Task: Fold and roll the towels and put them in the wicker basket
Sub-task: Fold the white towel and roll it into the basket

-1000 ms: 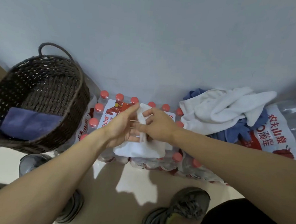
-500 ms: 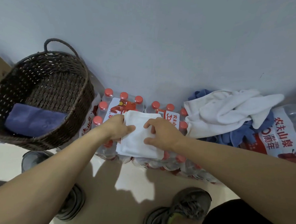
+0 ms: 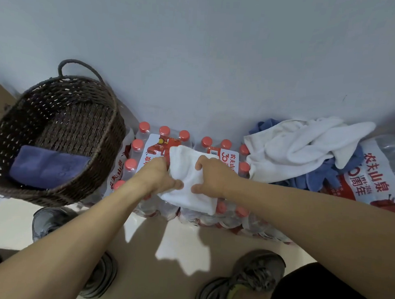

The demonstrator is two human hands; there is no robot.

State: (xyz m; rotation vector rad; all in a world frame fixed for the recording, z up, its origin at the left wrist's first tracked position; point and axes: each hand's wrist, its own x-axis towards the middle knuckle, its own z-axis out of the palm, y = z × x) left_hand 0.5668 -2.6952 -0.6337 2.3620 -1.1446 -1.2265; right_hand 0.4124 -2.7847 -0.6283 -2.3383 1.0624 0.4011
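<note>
A folded white towel (image 3: 186, 171) lies on a shrink-wrapped pack of water bottles (image 3: 146, 144). My left hand (image 3: 156, 177) grips its left edge, thumb on top. My right hand (image 3: 213, 177) grips its right side, fingers curled over the cloth. The dark wicker basket (image 3: 106, 130) stands at the left with a folded blue towel (image 3: 47, 166) inside. A loose heap of white towels (image 3: 302, 148) over blue towels (image 3: 323, 176) lies at the right.
A grey wall rises right behind the bottles. A second bottle pack (image 3: 378, 181) lies under the towel heap. My two shoes (image 3: 249, 280) stand on the beige floor near the packs, with another shoe (image 3: 48, 221) below the basket.
One second ago the hands held a towel flap raised; it was then folded down flat. Now both hands grip the folded towel at its sides. The view has shifted slightly.
</note>
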